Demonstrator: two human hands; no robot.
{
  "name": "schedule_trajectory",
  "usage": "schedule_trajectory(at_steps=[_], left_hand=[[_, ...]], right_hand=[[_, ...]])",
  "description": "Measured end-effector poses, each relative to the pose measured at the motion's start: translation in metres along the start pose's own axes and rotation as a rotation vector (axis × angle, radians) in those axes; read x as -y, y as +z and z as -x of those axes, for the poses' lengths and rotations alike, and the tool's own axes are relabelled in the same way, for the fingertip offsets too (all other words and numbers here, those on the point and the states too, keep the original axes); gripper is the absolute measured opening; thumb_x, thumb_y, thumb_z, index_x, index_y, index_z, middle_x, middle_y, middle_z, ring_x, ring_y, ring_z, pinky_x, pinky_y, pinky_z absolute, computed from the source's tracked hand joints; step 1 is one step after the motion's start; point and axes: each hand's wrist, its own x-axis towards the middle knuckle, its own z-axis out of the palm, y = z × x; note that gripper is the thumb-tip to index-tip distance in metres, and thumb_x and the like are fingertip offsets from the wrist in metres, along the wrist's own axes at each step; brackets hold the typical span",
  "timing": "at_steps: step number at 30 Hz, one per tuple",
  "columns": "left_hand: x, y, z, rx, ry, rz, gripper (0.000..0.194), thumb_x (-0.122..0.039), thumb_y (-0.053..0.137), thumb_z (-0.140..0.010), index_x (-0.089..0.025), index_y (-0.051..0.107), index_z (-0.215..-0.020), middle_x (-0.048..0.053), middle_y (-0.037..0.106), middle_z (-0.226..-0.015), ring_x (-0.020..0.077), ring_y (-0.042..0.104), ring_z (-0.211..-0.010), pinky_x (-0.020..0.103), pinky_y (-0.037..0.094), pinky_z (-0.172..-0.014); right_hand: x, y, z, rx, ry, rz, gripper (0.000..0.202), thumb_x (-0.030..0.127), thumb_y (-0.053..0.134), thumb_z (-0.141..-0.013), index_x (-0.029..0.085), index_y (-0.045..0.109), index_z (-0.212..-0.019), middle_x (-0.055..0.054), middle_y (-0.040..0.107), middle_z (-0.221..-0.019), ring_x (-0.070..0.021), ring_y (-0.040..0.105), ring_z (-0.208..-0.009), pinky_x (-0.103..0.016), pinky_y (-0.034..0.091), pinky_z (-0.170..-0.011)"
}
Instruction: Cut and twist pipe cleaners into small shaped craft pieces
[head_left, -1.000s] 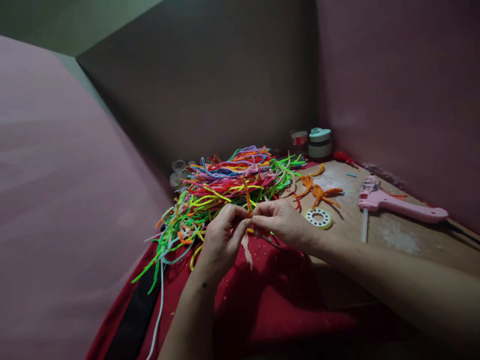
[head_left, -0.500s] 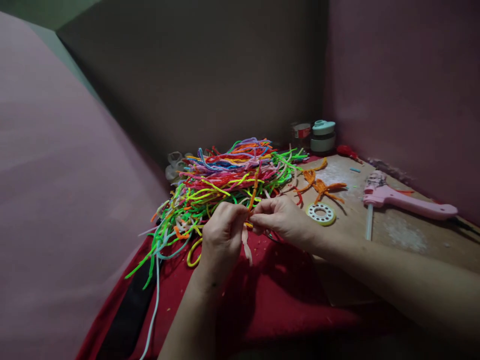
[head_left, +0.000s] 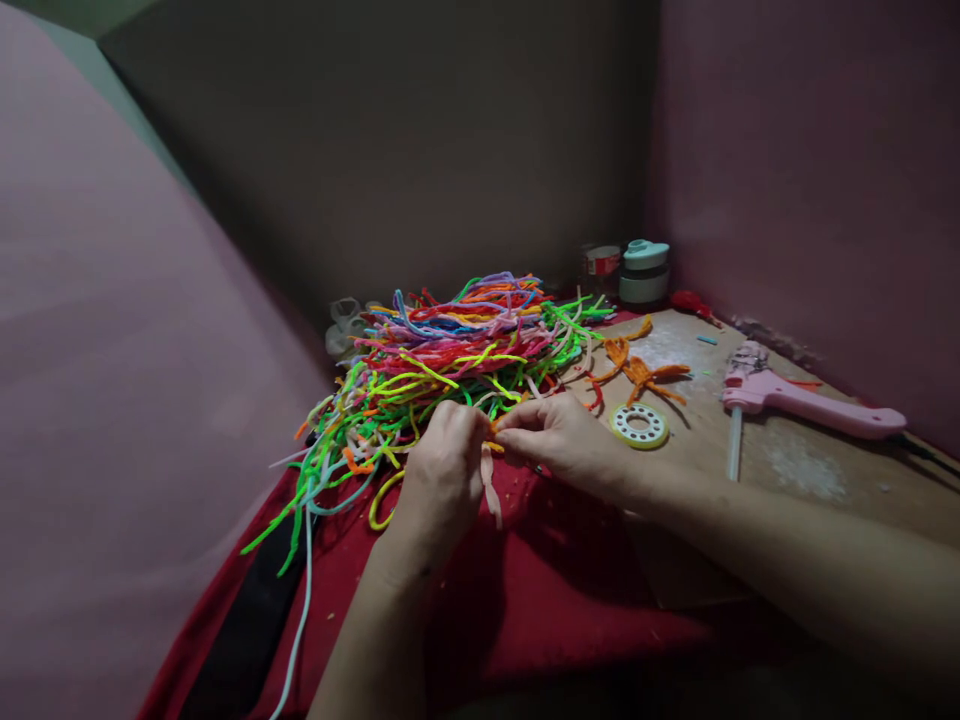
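Between my fingertips is an orange pipe cleaner (head_left: 493, 430), mostly covered by the fingers. My left hand (head_left: 446, 460) is closed on its left side, the back of the hand toward me. From the right, my right hand (head_left: 559, 440) pinches the same pipe cleaner with thumb and index finger. A pale pink strip (head_left: 490, 488) hangs down just below the fingertips. Behind both hands lies a big heap of coloured pipe cleaners (head_left: 450, 350). Bent orange pipe cleaner pieces (head_left: 649, 378) rest on the board beyond my right hand.
A pink glue gun (head_left: 810, 405) with a clear glue stick lies on the brown board (head_left: 697, 470) at right. Near my right wrist is a white ring-shaped spool (head_left: 640, 427). A lidded mint container (head_left: 645, 272) stands at the back. Red cloth (head_left: 570, 600) covers the table.
The orange pipe cleaner that stood up above my fingertips no longer shows there. Both hands stay together in almost the same place, and the view has shifted slightly.
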Motion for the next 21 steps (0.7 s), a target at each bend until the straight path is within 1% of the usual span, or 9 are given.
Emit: schedule_trajectory(at_steps=[3,6,10,12,13,16,18,19,21], left_hand=[[0.001,-0.003,0.001,-0.058,-0.103,0.04,0.011,-0.016,0.042,-0.084,-0.018,0.05,-0.078,0.002,0.05,-0.076,0.013,0.049,-0.069,0.024,0.04,-0.064],[0.0,-0.005,0.002,-0.024,-0.194,0.091,0.011,-0.019,0.042,-0.085,-0.018,0.05,-0.078,0.001,0.051,-0.075,0.0124,0.049,-0.069,0.023,0.039,-0.063],[-0.002,-0.006,0.001,0.021,-0.185,0.101,0.012,-0.017,0.042,-0.085,-0.018,0.048,-0.074,0.001,0.05,-0.074,0.0122,0.048,-0.069,0.023,0.038,-0.064],[-0.002,-0.007,0.0,0.02,-0.177,0.093,0.013,-0.017,0.042,-0.085,-0.018,0.047,-0.073,0.001,0.049,-0.074,0.0124,0.047,-0.07,0.024,0.037,-0.065],[-0.002,-0.007,0.0,0.019,-0.18,0.093,0.013,-0.016,0.041,-0.085,-0.018,0.047,-0.073,0.001,0.049,-0.074,0.0124,0.047,-0.07,0.024,0.037,-0.065],[-0.003,-0.008,0.0,0.027,-0.18,0.116,0.013,-0.016,0.04,-0.085,-0.018,0.048,-0.075,0.001,0.049,-0.075,0.0124,0.047,-0.07,0.023,0.037,-0.065],[-0.005,-0.009,0.001,0.04,-0.154,0.145,0.013,-0.016,0.04,-0.085,-0.018,0.047,-0.074,0.001,0.048,-0.074,0.0122,0.046,-0.069,0.023,0.037,-0.065],[-0.006,-0.009,0.001,0.045,-0.139,0.158,0.013,-0.016,0.04,-0.085,-0.018,0.047,-0.074,0.001,0.048,-0.074,0.012,0.045,-0.068,0.023,0.037,-0.064],[-0.007,-0.008,0.002,0.057,-0.117,0.177,0.013,-0.016,0.04,-0.085,-0.018,0.047,-0.074,0.001,0.047,-0.074,0.0118,0.045,-0.068,0.023,0.037,-0.064]], right_hand=[[0.004,0.0,0.0,0.044,0.088,-0.066,0.016,0.019,0.054,-0.071,0.013,0.061,-0.058,0.002,0.053,-0.049,-0.007,0.043,-0.046,-0.021,0.032,-0.048],[0.008,0.002,0.001,0.048,0.15,-0.083,0.017,0.018,0.054,-0.07,0.013,0.058,-0.054,0.002,0.053,-0.046,-0.0064,0.041,-0.042,-0.021,0.03,-0.045],[0.007,0.004,0.004,0.035,0.169,0.036,0.019,0.014,0.051,-0.071,0.014,0.056,-0.052,0.001,0.052,-0.045,-0.0064,0.041,-0.041,-0.021,0.03,-0.044],[0.005,0.004,0.006,0.02,0.076,0.189,0.02,0.016,0.05,-0.074,0.014,0.059,-0.057,0.0,0.053,-0.048,-0.0076,0.043,-0.044,-0.021,0.032,-0.047],[0.004,0.004,0.007,-0.014,-0.018,0.281,0.021,0.018,0.049,-0.077,0.014,0.061,-0.06,0.0,0.055,-0.052,-0.0085,0.045,-0.047,-0.022,0.034,-0.05],[0.003,0.002,0.01,-0.219,-0.414,0.509,0.019,0.019,0.048,-0.08,0.013,0.065,-0.075,-0.005,0.06,-0.067,-0.0123,0.051,-0.063,-0.025,0.038,-0.063],[0.004,0.0,0.01,-0.322,-0.592,0.573,0.018,0.019,0.051,-0.08,0.012,0.066,-0.085,-0.008,0.061,-0.078,-0.0152,0.052,-0.076,-0.028,0.039,-0.071],[0.005,-0.001,0.01,-0.313,-0.615,0.591,0.018,0.02,0.053,-0.079,0.013,0.067,-0.087,-0.008,0.061,-0.079,-0.016,0.052,-0.079,-0.028,0.039,-0.072],[0.006,-0.002,0.009,-0.207,-0.539,0.605,0.015,0.021,0.056,-0.078,0.014,0.069,-0.083,-0.005,0.062,-0.073,-0.0151,0.052,-0.074,-0.027,0.038,-0.069]])
